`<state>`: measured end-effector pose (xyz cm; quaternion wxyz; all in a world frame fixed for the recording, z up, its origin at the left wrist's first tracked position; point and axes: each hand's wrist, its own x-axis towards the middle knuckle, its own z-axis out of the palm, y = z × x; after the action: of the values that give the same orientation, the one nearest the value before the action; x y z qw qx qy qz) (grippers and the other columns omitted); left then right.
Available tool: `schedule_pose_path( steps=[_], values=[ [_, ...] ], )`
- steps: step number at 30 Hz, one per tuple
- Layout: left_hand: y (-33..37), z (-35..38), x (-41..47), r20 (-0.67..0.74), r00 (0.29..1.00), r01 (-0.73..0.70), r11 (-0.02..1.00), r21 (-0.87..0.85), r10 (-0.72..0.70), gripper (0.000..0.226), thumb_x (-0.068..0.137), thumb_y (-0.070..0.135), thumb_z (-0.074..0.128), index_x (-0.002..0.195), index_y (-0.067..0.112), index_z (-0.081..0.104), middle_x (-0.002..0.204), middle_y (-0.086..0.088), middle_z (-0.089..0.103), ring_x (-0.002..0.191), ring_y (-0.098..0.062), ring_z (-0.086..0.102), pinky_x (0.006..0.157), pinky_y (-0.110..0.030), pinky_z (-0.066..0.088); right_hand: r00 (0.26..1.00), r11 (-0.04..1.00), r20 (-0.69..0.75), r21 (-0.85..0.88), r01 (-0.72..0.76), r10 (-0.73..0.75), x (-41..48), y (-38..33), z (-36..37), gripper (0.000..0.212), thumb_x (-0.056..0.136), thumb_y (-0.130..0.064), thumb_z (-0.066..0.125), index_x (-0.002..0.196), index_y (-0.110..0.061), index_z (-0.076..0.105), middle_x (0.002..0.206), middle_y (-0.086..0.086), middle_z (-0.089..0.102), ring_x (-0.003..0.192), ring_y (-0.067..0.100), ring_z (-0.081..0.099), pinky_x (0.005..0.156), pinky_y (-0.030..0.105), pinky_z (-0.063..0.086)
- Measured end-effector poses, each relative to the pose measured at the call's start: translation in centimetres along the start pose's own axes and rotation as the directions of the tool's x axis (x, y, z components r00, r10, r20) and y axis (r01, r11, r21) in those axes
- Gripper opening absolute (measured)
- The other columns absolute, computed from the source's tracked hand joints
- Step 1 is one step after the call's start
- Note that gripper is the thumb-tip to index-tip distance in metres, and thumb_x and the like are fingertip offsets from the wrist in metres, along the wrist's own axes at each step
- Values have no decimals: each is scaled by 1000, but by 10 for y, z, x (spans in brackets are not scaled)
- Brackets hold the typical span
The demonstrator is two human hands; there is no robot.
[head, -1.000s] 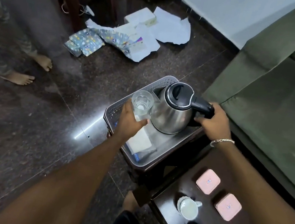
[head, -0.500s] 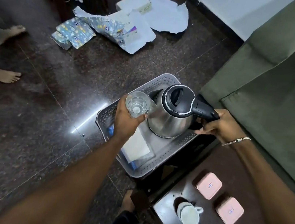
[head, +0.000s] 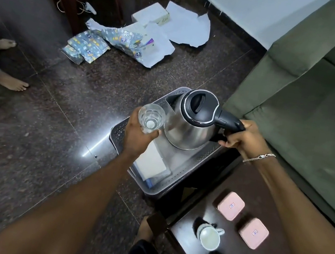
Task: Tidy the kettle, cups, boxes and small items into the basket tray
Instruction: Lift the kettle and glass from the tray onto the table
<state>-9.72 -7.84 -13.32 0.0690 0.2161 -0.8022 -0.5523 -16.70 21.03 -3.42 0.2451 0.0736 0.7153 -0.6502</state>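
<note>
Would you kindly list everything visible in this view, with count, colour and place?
kettle: 1, steel with black lid, in the tray's far end
basket tray: 1, grey, on a dark stand
glass: 1, clear, above the tray
white packet: 1, in the tray
cups: 2, white, on the dark table
pink boxes: 2 whole, on the table
torn papers: several, white and patterned, on the floor
sofa: 1, green, right
bare feet: 2, another person's, left
left hand: holding the glass
right hand: on the kettle handle
</note>
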Motion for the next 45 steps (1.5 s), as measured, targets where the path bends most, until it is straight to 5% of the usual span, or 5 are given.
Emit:
schedule_pose_path(
  steps=[10, 17, 24, 36, 45],
  values=[
    [51, 5, -47, 31, 996, -91, 991, 97, 88, 76, 61, 31, 93, 123, 34, 48, 114, -1, 67, 102, -24, 67, 93, -48, 59, 990, 993, -76, -22, 114, -116, -79, -40, -52, 24, 40, 9, 54, 44, -14, 47, 42, -2, 41, 44, 17, 42, 62, 38, 33],
    [86, 49, -98, 137, 977, -178, 977, 114, 162, 85, 62, 37, 90, 132, 34, 43, 121, 11, 60, 106, -20, 65, 91, -43, 60, 982, 987, -124, -91, 134, -145, -152, -42, -123, 42, 35, 10, 57, 73, 24, 44, 69, 19, 54, 71, 33, 47, 64, 46, 34],
    [110, 121, -167, 323, 923, -249, 965, 81, 210, 76, 63, 30, 88, 118, 47, 39, 101, 19, 66, 92, -11, 65, 75, -27, 51, 968, 981, -228, -184, 61, -103, -227, -15, -201, 37, 35, 8, 58, 69, 21, 49, 64, 17, 55, 63, 27, 49, 59, 34, 37],
    [76, 264, -316, 675, 718, -252, 967, 30, 166, 80, 62, 20, 87, 128, 36, 47, 113, 13, 66, 102, -11, 65, 85, -22, 49, 936, 907, -349, -409, -102, -52, -343, 69, -329, 22, 38, 0, 60, 53, -3, 44, 50, 2, 38, 49, 12, 32, 43, 22, 19],
    [32, 326, -400, 727, 682, -146, 989, 23, 84, 82, 60, 3, 84, 132, 28, 52, 121, 5, 63, 113, -13, 63, 98, -31, 54, 945, 740, -327, -636, -221, 2, -370, 123, -386, 23, 40, -7, 57, 62, -3, 52, 48, 2, 44, 44, 14, 36, 45, 27, 24]
  ],
)
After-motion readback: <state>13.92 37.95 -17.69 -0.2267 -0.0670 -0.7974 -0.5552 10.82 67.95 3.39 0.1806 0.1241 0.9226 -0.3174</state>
